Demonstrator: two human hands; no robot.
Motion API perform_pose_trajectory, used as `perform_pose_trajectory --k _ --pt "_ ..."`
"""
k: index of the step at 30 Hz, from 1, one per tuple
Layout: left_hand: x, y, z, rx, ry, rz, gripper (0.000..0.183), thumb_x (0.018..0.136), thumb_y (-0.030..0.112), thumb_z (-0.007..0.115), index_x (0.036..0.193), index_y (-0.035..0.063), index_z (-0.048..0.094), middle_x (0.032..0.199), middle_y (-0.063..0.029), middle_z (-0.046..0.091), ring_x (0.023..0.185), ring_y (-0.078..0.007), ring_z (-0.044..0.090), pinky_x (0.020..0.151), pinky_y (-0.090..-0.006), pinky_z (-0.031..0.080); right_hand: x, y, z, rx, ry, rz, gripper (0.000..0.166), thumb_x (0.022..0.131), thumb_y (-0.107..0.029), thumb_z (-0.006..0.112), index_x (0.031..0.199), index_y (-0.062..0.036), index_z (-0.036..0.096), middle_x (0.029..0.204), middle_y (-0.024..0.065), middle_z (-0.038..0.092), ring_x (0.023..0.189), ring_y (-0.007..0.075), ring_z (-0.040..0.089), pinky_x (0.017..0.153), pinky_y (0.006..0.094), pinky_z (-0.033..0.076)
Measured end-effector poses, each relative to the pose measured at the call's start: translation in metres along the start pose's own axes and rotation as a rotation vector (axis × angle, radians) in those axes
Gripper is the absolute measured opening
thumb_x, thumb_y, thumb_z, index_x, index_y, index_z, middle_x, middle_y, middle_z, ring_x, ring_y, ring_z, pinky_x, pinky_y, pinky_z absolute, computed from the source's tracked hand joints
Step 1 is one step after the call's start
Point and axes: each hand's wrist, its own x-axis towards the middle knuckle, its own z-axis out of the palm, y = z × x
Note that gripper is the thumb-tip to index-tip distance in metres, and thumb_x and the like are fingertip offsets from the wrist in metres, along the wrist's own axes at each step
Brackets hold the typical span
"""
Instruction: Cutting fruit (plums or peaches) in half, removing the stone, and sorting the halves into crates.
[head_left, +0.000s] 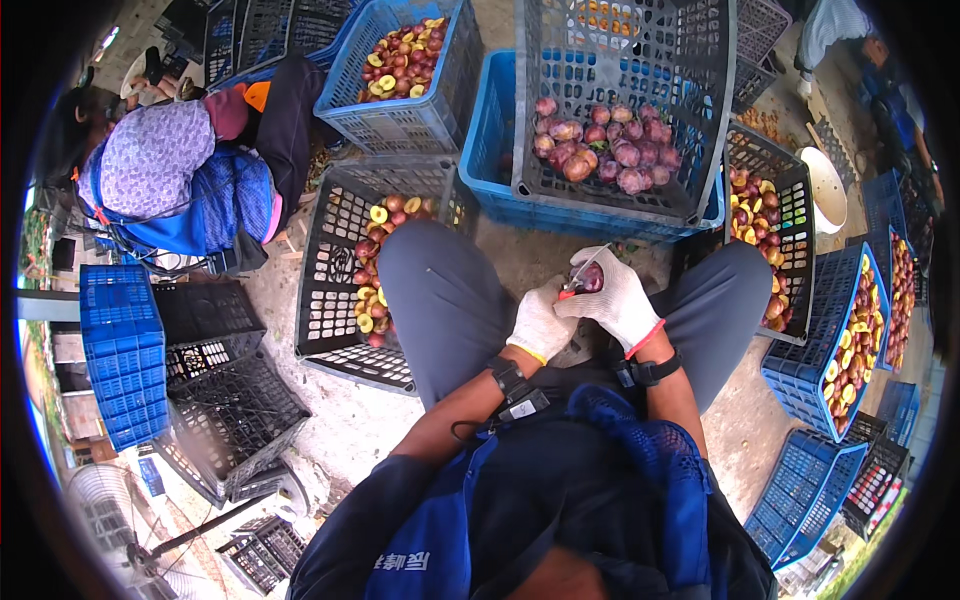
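My left hand (542, 321), in a white knit glove with a yellow cuff, is closed around a small knife with a red handle (566, 294). The thin blade (592, 262) slants up across a dark red plum (591, 280). My right hand (616, 294), gloved in white with a pink-red cuff, curls around that plum. Both hands meet between my knees, and the fingers partly hide plum and handle. Just beyond them, a tilted black plastic crate (626, 71) with several whole plums (628, 154) rests on a blue crate (480, 150).
Cut plums (367, 292) lie in a black crate (319, 300) by my left knee. Another black crate (799, 255) beside my right knee also holds cut plums. A blue crate of halves (334, 105) stands ahead left. A person (157, 157) sits left, near stacked crates (124, 345) and a fan (112, 517).
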Motion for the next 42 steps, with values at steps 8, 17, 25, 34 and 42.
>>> perform_pose_trajectory --k 8,17,25,34,42 --pt "0.009 -0.053 0.024 0.061 0.024 -0.035 0.018 0.086 0.019 0.066 0.097 0.0048 0.069 0.08 -0.0218 0.069 0.083 -0.0423 0.069 0.07 -0.046 0.055 0.014 0.013 0.011 -0.047 0.089 -0.004 0.058 0.064 -0.03 0.093 0.107 -0.0059 0.062 0.087 0.0059 0.068 0.08 0.017 0.065 0.077 0.0317 0.054" --pt "0.031 -0.113 0.052 0.287 -0.245 0.014 0.018 0.089 0.018 0.057 0.088 0.0066 0.07 0.088 -0.0158 0.072 0.09 -0.036 0.069 0.079 -0.0438 0.054 0.034 0.029 0.013 -0.102 0.051 0.072 0.051 0.07 -0.03 0.09 0.106 -0.0062 0.063 0.087 0.0069 0.066 0.078 0.0165 0.064 0.077 0.0314 0.053" --pt "0.047 -0.178 0.081 0.446 -0.178 0.273 0.018 0.09 0.018 0.055 0.09 0.0118 0.071 0.087 -0.0128 0.072 0.086 -0.0325 0.069 0.075 -0.0432 0.054 0.053 0.037 0.021 -0.222 -0.01 0.108 0.048 0.074 -0.029 0.088 0.108 -0.006 0.064 0.089 0.0075 0.067 0.082 0.0171 0.065 0.079 0.0325 0.053" --pt "0.032 -0.082 0.014 -0.375 -0.449 -0.031 0.013 0.092 0.011 0.057 0.089 0.0107 0.07 0.084 -0.0028 0.067 0.078 -0.0206 0.064 0.071 -0.0378 0.052 0.038 0.038 0.01 -0.138 0.014 0.0 0.042 0.074 -0.037 0.086 0.097 -0.0069 0.067 0.089 0.0099 0.068 0.078 0.0238 0.065 0.075 0.0359 0.053" --pt "0.011 0.009 -0.012 -0.172 -0.06 -0.137 0.014 0.091 0.012 0.065 0.098 0.0073 0.077 0.086 -0.0083 0.073 0.077 -0.0183 0.07 0.07 -0.0311 0.053 0.022 0.046 -0.004 0.847 0.262 0.027 0.046 0.093 -0.041 0.069 0.113 -0.0006 0.065 0.086 0.0028 0.062 0.084 0.0175 0.062 0.078 0.0324 0.053"
